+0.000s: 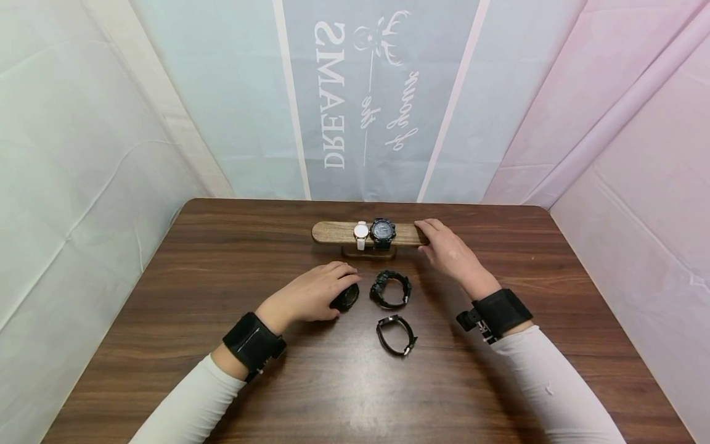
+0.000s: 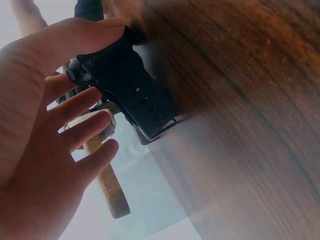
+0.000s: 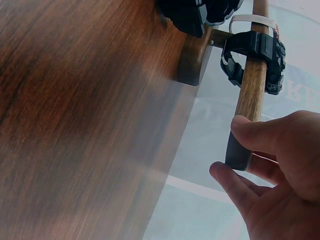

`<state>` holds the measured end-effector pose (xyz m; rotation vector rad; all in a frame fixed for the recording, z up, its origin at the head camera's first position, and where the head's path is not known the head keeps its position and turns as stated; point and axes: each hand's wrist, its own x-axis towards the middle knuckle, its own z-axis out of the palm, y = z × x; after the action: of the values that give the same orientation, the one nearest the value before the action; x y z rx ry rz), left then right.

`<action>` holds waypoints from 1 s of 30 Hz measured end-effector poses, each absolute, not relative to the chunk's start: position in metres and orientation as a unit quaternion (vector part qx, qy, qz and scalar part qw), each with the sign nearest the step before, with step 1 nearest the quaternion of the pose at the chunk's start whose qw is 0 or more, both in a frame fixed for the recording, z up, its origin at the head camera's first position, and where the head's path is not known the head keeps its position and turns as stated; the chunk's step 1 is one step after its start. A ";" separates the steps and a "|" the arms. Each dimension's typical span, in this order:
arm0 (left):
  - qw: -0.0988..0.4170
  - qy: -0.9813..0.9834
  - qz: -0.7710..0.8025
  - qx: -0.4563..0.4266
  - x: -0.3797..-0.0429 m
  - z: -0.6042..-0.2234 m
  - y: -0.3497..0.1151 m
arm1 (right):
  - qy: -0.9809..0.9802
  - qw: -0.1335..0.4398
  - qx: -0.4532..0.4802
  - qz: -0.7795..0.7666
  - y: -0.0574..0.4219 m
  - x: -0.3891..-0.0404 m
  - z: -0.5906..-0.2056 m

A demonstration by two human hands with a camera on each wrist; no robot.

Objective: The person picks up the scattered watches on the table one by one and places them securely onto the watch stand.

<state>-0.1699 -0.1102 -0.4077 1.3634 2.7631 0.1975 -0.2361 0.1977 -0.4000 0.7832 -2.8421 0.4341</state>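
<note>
My left hand [image 1: 312, 292] pinches a black watch [image 1: 347, 298] low over the table. In the left wrist view, the thumb lies on its wide black strap [image 2: 132, 90] and the fingers are on the far side. At the right end of a wooden watch stand [image 1: 331, 232], my right hand [image 1: 456, 258] grips the bar between thumb and fingers, as the right wrist view also shows. Two watches are fastened round that bar: a white-strapped watch [image 1: 361, 230] and, right of it, a chunky black watch [image 1: 383, 230].
Right of my left hand, a black watch with a thick band [image 1: 379, 288] stands on its side as a loop. Nearer me is a thinner black watch [image 1: 390, 319], also looped. The brown wooden table [image 1: 222, 246] meets a printed curtain [image 1: 255, 123] at the back.
</note>
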 end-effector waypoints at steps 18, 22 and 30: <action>0.039 0.897 0.043 0.438 -0.173 -0.408 -0.107 | -0.949 0.088 0.263 0.151 0.197 -0.235 -0.399; 0.041 0.897 0.039 0.439 -0.174 -0.407 -0.106 | -0.949 0.087 0.261 0.153 0.197 -0.235 -0.399; 0.030 0.889 0.072 0.451 -0.178 -0.409 -0.107 | -0.948 0.089 0.264 0.151 0.198 -0.235 -0.401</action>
<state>-0.1782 -0.1065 -0.4088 1.3895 2.7414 0.2217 -0.2347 0.1981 -0.4009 0.7851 -2.8211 0.4502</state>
